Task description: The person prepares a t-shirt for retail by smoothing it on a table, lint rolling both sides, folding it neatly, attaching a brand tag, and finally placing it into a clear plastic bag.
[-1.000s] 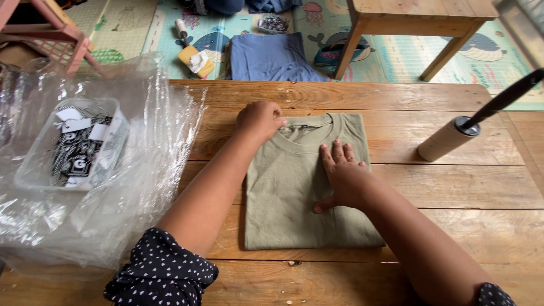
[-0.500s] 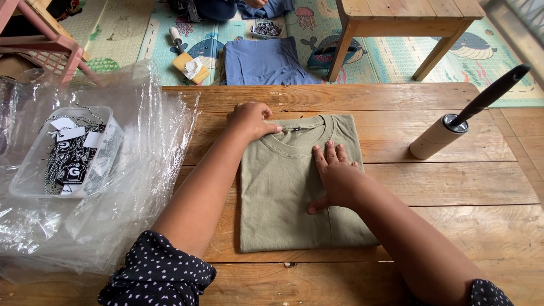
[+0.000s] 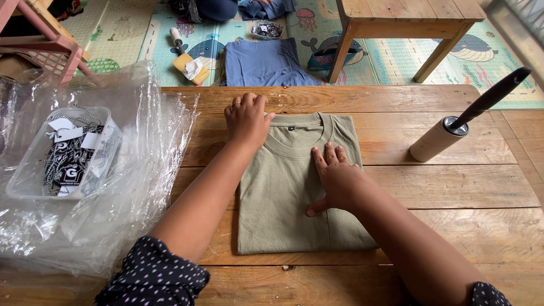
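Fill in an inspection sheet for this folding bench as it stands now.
Surface: wooden plank table, knots and gaps.
Job's things: folded olive T-shirt lying flat, collar away from the person.
Clutter: clear plastic sheeting on the left; clear bin of hang tags; lint roller on the right.
Hands: left hand on the shirt's upper left corner; right hand flat on its middle.
Cables: nothing seen.
Surroundings: patterned floor mat, folded blue shirt, second wooden table.
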